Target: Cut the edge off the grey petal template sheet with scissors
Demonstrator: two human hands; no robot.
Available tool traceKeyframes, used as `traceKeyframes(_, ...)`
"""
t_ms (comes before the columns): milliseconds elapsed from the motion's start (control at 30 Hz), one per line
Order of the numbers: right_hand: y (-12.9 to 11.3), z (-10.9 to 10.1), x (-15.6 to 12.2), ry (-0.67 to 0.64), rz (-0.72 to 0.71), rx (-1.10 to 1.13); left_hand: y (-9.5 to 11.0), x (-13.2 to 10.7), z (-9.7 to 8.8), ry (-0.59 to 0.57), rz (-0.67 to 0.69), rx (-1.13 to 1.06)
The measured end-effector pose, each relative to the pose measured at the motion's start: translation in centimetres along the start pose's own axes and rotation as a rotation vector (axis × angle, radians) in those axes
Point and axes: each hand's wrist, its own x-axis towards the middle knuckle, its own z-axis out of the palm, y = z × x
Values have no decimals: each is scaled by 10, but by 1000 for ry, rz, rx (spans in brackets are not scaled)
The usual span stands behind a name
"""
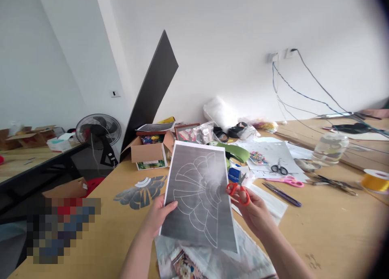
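A dark grey sheet (pixel 194 214) with white borders and a white fan-shaped line drawing is held up, tilted, over the table. My left hand (pixel 156 216) grips its left edge, the thumb lying on the front and the fingers hidden behind. At the sheet's right edge, my right hand (pixel 253 210) holds a pair of scissors (pixel 244 196) by the orange-red handles. The scissors' grey blades point up and away, beside the sheet. Left of the sheet, cut-out grey petal-shaped pieces (pixel 138 194) lie in a fan on the table. Beneath it is a clear plastic bag (pixel 252 250) with patterned fabric (pixel 187 267).
An open cardboard box (pixel 148 151) stands at the back left, by a tall dark board (pixel 154 76). On the right lie pink scissors (pixel 287 181), black scissors (pixel 279 169), purple-handled snips (pixel 282 194), a water jar (pixel 330 149) and a yellow ribbon spool (pixel 375 181).
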Motion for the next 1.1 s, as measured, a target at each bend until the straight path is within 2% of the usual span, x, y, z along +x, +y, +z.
traceKeyframes(267,16,1,1,-115,-61,-72,-18,7,-2,27,-24,29)
traceKeyframes(400,21,-1,4,-53,-77,-82,-27,9,3,22,-67,11)
traceKeyframes(633,21,-1,4,74,-121,-112,-31,6,14,79,-261,-197)
traceKeyframes(867,11,4,-2,110,-145,-170,-41,6,13,-179,-186,-124)
traceKeyframes(933,11,4,-3,102,-156,-182,-44,7,13,-184,-143,-88)
traceKeyframes(1100,9,4,-4,33,-155,-215,-42,9,12,-89,-40,-16)
